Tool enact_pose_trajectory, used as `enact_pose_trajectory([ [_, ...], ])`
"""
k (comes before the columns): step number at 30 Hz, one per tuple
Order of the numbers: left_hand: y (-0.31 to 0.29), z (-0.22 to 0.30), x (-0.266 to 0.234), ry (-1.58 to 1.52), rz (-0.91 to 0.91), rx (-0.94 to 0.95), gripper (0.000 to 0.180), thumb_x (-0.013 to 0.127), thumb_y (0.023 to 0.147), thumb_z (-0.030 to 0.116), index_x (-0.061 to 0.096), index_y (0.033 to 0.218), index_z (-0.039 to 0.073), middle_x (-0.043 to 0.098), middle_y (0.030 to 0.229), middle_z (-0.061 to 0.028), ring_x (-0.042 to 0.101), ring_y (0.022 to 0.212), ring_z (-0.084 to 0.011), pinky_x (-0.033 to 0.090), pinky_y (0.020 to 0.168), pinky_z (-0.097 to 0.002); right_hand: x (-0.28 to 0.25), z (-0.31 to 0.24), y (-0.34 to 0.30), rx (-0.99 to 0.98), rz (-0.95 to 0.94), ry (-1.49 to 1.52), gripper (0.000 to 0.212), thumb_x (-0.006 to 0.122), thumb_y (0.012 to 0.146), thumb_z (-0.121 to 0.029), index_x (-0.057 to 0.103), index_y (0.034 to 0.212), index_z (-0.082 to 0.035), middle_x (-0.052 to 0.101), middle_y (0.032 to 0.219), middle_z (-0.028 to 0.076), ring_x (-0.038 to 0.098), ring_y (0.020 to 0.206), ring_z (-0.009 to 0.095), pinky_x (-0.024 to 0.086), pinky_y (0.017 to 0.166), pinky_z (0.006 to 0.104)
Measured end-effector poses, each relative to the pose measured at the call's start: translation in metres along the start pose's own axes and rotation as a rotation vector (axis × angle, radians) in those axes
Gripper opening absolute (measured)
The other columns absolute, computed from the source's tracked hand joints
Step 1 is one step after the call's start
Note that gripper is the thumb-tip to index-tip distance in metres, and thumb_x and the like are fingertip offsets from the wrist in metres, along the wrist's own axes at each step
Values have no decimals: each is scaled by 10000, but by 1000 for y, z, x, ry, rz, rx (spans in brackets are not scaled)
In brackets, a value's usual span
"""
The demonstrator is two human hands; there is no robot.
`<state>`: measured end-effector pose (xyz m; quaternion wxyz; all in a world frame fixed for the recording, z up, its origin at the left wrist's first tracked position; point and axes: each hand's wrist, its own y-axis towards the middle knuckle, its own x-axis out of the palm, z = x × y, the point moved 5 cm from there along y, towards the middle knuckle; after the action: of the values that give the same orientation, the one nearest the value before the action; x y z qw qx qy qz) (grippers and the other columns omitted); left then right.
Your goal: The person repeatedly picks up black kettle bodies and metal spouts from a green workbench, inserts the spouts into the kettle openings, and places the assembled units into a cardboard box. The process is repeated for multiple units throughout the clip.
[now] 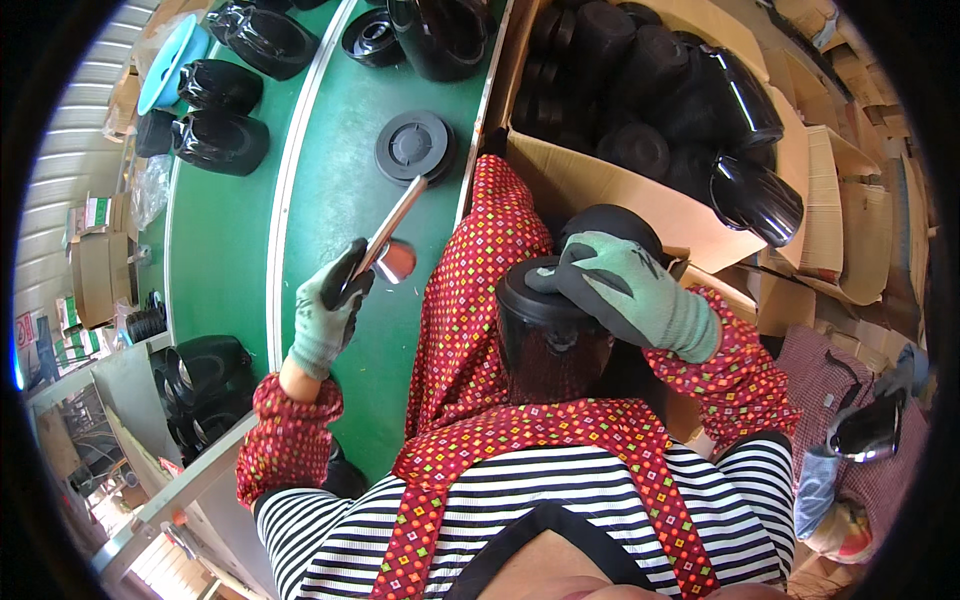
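My left hand (332,310), in a green and black glove, is closed round a slim tool (392,225) with a long, flat, light-brown side. Beside the tool, a blurred reddish piece (396,262) with a shiny end sticks out of the same hand. My right hand (630,290), gloved alike, bends over the black lid (540,283) of a dark, see-through, jug-like container (555,350) at my lap, its fingers gripping the lid. Behind that hand another round black part (612,225) shows. A round black disc-shaped part (415,147) lies on the green table.
The green table (350,215) holds glossy black jug-like bodies (220,140) and a black ring part (372,40). A cardboard box (620,180) full of black parts stands at far right. A co-worker's gloved hand (895,385) holds a glossy black body (868,430).
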<state>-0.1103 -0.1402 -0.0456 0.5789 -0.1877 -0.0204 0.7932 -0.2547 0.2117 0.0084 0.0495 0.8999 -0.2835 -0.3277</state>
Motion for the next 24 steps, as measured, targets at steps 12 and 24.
enact_pose_trajectory([
  [12,35,209,102,163,-603,361,729,793,838,244,571,1446,-92,710,1251,-273,747,1009,-315,593,848,-394,-32,62,94,-72,28,-32,377,788,865,-313,739,1129,-48,701,1022,119,661,999,334,479,990,493],
  [24,17,214,250,466,-564,854,304,711,829,319,679,1028,93,643,987,-86,644,941,-292,503,805,-455,45,121,57,-333,-160,616,415,632,1020,-126,563,1418,-30,552,1458,193,528,1398,347,411,1197,438],
])
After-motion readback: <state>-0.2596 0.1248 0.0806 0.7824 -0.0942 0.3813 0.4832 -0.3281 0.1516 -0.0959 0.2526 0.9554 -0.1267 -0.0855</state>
